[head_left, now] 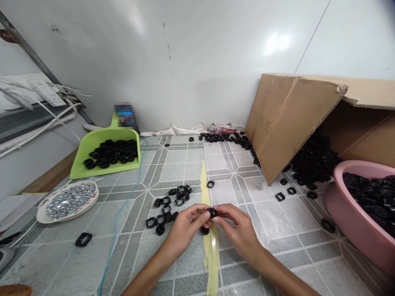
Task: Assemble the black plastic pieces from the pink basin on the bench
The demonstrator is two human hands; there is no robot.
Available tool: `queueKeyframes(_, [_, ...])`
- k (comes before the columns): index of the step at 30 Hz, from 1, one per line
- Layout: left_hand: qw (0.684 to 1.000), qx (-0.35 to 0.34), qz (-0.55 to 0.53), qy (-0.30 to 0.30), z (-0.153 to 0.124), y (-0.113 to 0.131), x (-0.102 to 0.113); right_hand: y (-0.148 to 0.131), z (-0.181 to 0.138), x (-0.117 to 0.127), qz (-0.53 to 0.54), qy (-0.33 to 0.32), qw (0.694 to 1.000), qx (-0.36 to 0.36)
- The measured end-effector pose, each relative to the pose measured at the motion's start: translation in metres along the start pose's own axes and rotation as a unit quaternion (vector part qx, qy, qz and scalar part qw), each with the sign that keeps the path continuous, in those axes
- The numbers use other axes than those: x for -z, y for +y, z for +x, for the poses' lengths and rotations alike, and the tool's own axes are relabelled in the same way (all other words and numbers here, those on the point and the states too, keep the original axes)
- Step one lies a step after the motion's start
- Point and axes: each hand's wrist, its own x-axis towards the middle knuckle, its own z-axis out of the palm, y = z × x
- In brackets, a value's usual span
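Note:
Between my two hands is a small black plastic ring part (211,212), held by the fingertips above a strip of yellow tape (212,263). My left hand (190,224) pinches it from the left with thumb and fingers. From the right, my right hand (236,226) grips the same part. Another black part (205,231) shows just below the fingers, partly hidden. A loose group of black ring parts (166,207) lies left of the tape, beside my left hand. One single ring (210,184) sits just beyond my hands, at the tape's right edge.
A green dustpan (105,170) of black parts and a plate (41,218) of shiny small pieces stand left. At right are a tipped cardboard box (277,119) spilling black parts and a pink basin (348,222) full of them. A blue cord (116,222) crosses the surface.

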Motion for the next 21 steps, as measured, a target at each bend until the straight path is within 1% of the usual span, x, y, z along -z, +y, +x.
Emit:
queueKeyframes(2, [1.0,-0.005,0.012,0.002,0.0006,-0.001,-0.0003,0.0011,0.0001,0.0016,-0.028,0.0,0.999,0.029])
queueKeyframes(4, [1.0,-0.005,0.023,0.001,0.0007,-0.0027,-0.0003,0.0023,0.0003,0.0035,-0.055,-0.005,0.996,0.074])
queueKeyframes(8, [0.999,0.001,0.035,-0.013,0.0002,-0.0048,0.0009,0.0029,0.0006,0.0065,-0.098,-0.028,0.984,0.148])
queueKeyframes(15, [0.999,0.027,0.025,-0.038,0.0014,-0.0019,0.0042,0.0009,-0.0017,0.0089,-0.141,-0.057,0.97,0.187])
queueKeyframes(19, [0.998,0.042,0.019,-0.052,0.0014,0.0013,0.0063,0.001,-0.0033,0.0081,-0.171,-0.088,0.949,0.25])
queueKeyframes(21, [0.997,0.048,0.013,-0.056,0.0016,0.0022,0.007,0.0002,-0.0034,0.0066,-0.169,-0.084,0.949,0.254])
